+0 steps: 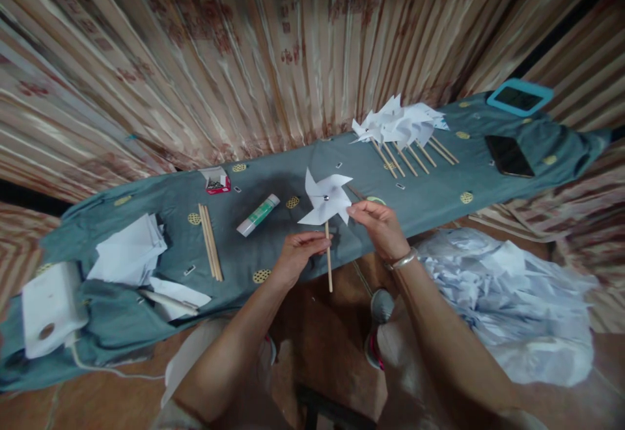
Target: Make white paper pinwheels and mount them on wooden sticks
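Note:
A white paper pinwheel with a silver pin at its centre stands upright over the near edge of the covered table. Its thin wooden stick is pinched between the thumb and fingers of my left hand. At the pinwheel's right side, my right hand is closed, thumb and forefinger on the edge of a paper blade. To the left lies a green-and-white glue stick. Behind it sits a small red open box of pins. Several loose wooden sticks lie farther left.
Several pinwheels lie piled at the back right, near a dark phone and a blue-framed device. Paper sheets and a corded white box occupy the left end. A bulky plastic bag of white paper stands right of my legs.

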{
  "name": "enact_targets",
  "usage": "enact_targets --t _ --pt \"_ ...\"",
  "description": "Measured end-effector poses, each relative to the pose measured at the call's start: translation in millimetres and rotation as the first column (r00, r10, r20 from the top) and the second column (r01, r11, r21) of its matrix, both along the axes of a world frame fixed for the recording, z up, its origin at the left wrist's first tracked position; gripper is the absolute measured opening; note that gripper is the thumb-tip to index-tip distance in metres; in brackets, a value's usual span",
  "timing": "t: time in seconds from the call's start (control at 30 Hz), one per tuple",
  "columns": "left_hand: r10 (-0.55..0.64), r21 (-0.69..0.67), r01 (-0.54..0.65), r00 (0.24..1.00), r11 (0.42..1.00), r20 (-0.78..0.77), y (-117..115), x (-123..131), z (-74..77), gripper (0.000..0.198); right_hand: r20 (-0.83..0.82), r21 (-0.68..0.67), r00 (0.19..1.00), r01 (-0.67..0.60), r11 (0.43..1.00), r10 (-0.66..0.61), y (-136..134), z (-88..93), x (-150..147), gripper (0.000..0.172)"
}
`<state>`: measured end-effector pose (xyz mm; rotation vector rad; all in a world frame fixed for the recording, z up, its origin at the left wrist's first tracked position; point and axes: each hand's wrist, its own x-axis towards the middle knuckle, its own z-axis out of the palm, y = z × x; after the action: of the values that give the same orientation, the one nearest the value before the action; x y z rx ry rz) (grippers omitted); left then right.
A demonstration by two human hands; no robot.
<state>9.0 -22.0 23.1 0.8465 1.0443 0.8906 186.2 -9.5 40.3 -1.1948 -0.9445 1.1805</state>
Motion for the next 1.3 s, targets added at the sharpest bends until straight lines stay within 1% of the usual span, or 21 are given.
enact_targets --t 0.3,0.53,1.0,1.1,1.2,1.3 --pt "0.015 -0.009 -0.015 1.000 1.000 0.018 -0.2 -0.2 1.7 0.035 -0.008 -0.031 0.998 -0.056 0.998 0.055 -8.3 2.2 -9.7 0.030" --pt "0.024 -0.010 -0.024 0.999 1.000 0.024 -0.2 0.2 3.4 0.031 -0.007 -0.060 0.994 -0.113 0.992 0.113 -11.5 2.8 -16.5 0.032" --pt "0.019 0.006 -0.019 1.000 1.000 0.019 -1.4 1.5 3.9 0.034 0.001 -0.020 0.982 -0.189 0.982 0.189 -13.0 -6.0 -25.9 0.032" --pt "0.032 0.004 -0.032 0.999 0.999 0.032 -1.1 0.1 4.6 0.034 0.032 -0.002 0.982 -0.186 0.983 0.186 -14.5 -6.7 -25.4 0.035" --pt "0.050 0.027 -0.051 0.998 0.998 0.047 0.0 -3.2 8.4 0.032 0.112 0.021 0.980 -0.165 0.986 0.162 -20.0 -7.0 -24.3 0.035" --pt "0.106 0.039 -0.109 0.991 0.993 0.077 2.1 -5.6 13.3 0.030 0.182 0.008 0.966 -0.189 0.982 0.185 -30.3 -7.4 -25.9 0.033"
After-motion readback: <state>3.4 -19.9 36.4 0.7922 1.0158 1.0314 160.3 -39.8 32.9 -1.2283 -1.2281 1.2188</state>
